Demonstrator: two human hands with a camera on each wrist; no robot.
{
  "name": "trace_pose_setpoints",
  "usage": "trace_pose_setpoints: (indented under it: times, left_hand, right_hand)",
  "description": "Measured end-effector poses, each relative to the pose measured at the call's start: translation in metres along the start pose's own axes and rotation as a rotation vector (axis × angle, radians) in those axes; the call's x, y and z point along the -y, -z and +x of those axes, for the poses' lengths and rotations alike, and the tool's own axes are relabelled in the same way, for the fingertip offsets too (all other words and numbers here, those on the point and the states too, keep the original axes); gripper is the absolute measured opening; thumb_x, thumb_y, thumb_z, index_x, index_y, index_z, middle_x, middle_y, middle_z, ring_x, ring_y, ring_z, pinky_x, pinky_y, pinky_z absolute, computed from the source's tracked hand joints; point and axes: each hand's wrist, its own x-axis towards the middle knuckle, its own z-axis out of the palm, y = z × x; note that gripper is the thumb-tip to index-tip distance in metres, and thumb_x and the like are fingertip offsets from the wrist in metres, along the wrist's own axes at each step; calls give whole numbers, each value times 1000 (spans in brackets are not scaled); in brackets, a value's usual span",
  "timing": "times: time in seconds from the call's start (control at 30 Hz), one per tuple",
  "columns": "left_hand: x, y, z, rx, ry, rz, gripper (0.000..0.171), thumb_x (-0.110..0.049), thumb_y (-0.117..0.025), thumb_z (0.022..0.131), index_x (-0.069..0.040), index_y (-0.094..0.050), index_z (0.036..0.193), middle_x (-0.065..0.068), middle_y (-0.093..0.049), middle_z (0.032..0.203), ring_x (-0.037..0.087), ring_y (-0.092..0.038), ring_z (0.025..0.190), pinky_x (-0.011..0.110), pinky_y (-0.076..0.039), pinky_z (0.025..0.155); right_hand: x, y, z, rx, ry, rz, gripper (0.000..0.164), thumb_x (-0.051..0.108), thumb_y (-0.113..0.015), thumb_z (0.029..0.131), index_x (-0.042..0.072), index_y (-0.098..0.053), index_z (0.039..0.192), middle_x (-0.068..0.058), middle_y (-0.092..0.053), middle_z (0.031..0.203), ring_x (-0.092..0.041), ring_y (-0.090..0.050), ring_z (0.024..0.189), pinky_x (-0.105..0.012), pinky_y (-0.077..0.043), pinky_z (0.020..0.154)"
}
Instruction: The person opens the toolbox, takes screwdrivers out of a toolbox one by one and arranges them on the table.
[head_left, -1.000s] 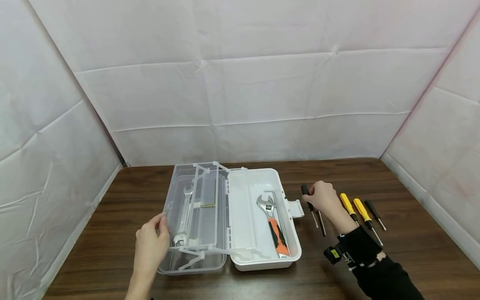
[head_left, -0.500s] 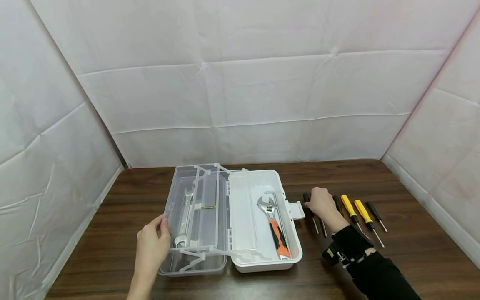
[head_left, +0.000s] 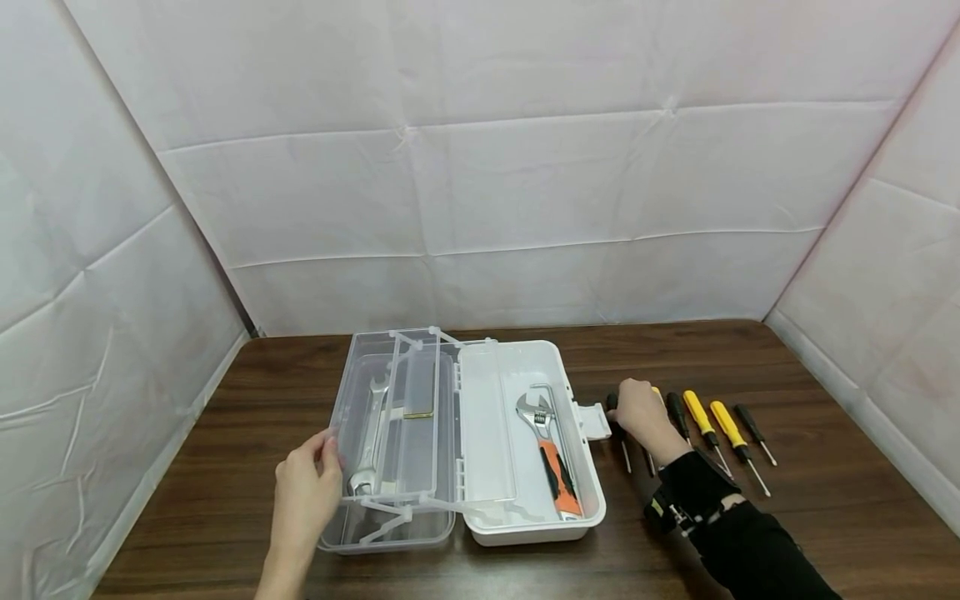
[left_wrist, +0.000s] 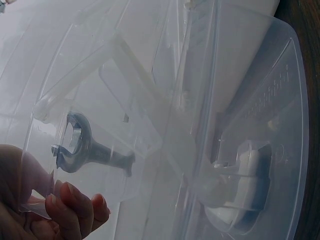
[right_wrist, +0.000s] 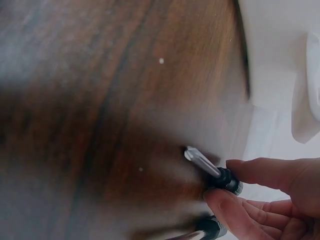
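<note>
An opened toolbox has a white base (head_left: 487, 530) on the right and a clear lid (head_left: 420, 537) folded left, with a clear tray (head_left: 420, 458) above it. My left hand (head_left: 306, 492) pinches the tray's left edge. Inside that clear side lies an open-end wrench (head_left: 367, 442), its jaw near my fingertips (left_wrist: 75, 200) in the left wrist view. Right of the box, my right hand (head_left: 645, 414) pinches a black-handled screwdriver (head_left: 612, 403) between thumb and finger. Its metal tip (right_wrist: 190, 154) shows in the right wrist view; the shaft stays close to the tabletop.
An orange-handled adjustable wrench (head_left: 551, 458) and a hex key (head_left: 550, 393) lie in the white base. Beside my right hand lie yellow screwdrivers (head_left: 699, 412) and black ones (head_left: 677, 412) on the wooden table (head_left: 195, 492). The latch (head_left: 593, 422) sticks out rightward.
My right hand has shifted slightly left and down, keeping close to the black screwdriver. Handles behind it have come into sight. My left hand holds almost still.
</note>
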Motion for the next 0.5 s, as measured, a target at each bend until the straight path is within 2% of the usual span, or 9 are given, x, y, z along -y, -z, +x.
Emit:
trace_pose_setpoints:
  times: [0.13, 0.23, 0.3, 0.4, 0.5]
  left_hand:
    - [0, 0, 0, 4, -1, 2, 28, -5, -43, 90, 12, -56, 108, 9, -60, 66, 22, -55, 63, 41, -43, 60]
    - [0, 0, 0, 10, 1, 4, 28, -5, -43, 90, 12, -56, 108, 9, -60, 66, 22, -55, 63, 41, -42, 60]
    - [0, 0, 0, 12, 2, 5, 29, -6, -43, 90, 12, -56, 108, 9, -60, 66, 22, -54, 63, 42, -42, 61]
    - [0, 0, 0, 11, 6, 4, 29, -6, -43, 90, 12, -56, 109, 9, -60, 67, 24, -55, 65, 43, -42, 62]
    - [1, 0, 0, 6, 6, 2, 29, -6, -43, 90, 12, -56, 109, 11, -60, 68, 27, -56, 68, 46, -42, 65]
  right_hand:
    - [1, 2, -4, 1, -12, 30, 25, 15, -66, 78, -8, -57, 74, -16, -53, 62, -22, -52, 50, -29, -39, 44]
    - [3, 10, -13, -43, -45, 83, 29, 19, -62, 82, 1, -50, 63, -5, -40, 51, -16, -43, 41, -25, -31, 38]
    - [3, 17, -21, -108, -38, 115, 34, 22, -59, 84, 4, -49, 58, -2, -36, 46, -14, -37, 37, -23, -27, 36]
    - [7, 25, -33, -168, -14, 168, 39, 29, -57, 86, 5, -54, 55, 0, -38, 42, -12, -34, 35, -23, -26, 35]
    - [11, 27, -45, -167, 16, 237, 40, 36, -56, 85, 3, -63, 63, -3, -49, 45, -14, -42, 38, -25, -29, 37]
